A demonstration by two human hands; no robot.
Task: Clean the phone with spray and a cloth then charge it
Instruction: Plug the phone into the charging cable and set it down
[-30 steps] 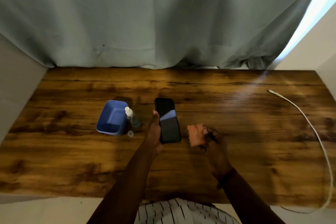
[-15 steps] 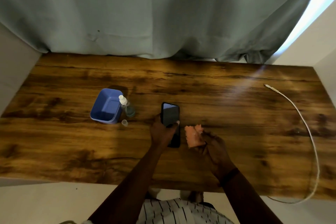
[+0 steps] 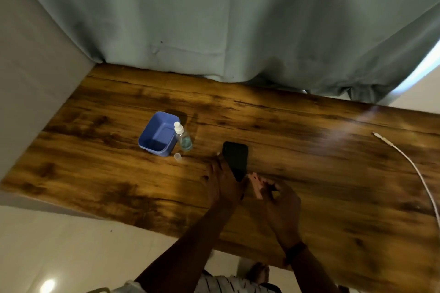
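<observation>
The phone is gripped by its near end in my curled left fingers, steadied for wiping, with the cloth pinched in my right fingers just beside it, the spray beyond the left ones and the cable well right.

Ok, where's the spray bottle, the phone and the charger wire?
spray bottle [image 3: 183, 139]: head view, on its clear body.
phone [image 3: 235, 157]: head view, middle of its dark face.
charger wire [image 3: 383, 138]: head view, near its plug end.
</observation>
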